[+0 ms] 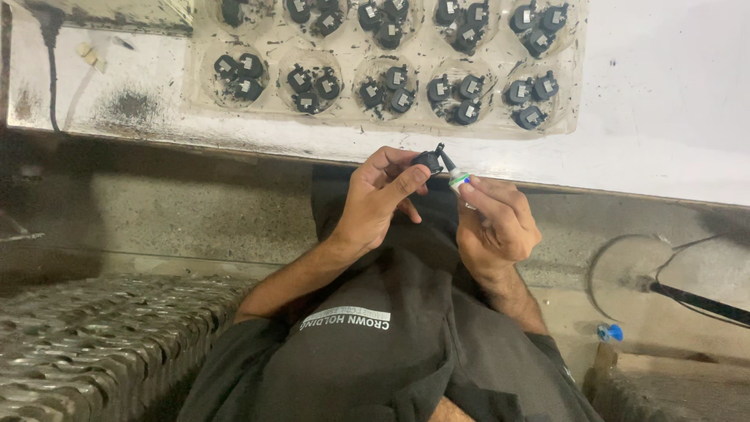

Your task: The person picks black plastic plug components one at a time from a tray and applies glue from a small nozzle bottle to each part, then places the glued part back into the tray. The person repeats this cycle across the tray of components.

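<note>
Grimy and white, the workbench [664, 94] carried a clear tray [574, 86] of small black parts [389, 87] in round pockets. Below its edge, the left hand [379, 199] pinched one black part [429, 161] in its fingertips, while the right hand [500, 223] gripped a small glue bottle [457, 178], its nozzle touching that part.

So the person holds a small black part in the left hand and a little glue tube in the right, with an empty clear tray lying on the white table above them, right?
Not quite: the clear tray is not empty. The head view shows its round wells holding small black parts in clusters. The rest stands: the left hand holds a small black part, and the right hand holds a little tube with its tip at that part, below the white table.
</note>
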Demonstrator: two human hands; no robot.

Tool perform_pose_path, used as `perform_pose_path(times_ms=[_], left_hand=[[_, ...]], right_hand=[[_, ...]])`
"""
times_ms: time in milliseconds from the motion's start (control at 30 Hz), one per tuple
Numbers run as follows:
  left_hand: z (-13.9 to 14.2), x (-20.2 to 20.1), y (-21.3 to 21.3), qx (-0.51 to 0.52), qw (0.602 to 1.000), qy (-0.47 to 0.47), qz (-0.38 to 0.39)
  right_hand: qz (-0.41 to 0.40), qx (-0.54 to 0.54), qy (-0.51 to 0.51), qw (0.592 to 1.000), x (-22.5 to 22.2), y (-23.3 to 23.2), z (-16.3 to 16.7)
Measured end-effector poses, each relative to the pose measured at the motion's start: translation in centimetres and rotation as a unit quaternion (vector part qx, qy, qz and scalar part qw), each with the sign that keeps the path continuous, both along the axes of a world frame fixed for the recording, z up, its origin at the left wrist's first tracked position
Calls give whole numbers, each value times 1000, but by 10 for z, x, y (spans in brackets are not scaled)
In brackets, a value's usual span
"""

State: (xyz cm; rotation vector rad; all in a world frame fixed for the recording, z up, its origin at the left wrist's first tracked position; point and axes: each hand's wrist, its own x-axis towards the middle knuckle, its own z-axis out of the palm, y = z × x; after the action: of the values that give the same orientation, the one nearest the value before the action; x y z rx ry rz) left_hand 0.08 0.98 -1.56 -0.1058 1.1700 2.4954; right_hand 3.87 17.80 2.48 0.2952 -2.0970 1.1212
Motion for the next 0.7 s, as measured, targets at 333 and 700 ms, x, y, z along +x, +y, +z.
perform_pose_path(times_ms=[333,700], left_hand=[[3,4,3,-4,1000,-5,5],[6,5,1,-8,1000,-15,7]], right_hand=[[32,-16,3,999,3,3,3],[30,-8,-5,999,4,3,0]])
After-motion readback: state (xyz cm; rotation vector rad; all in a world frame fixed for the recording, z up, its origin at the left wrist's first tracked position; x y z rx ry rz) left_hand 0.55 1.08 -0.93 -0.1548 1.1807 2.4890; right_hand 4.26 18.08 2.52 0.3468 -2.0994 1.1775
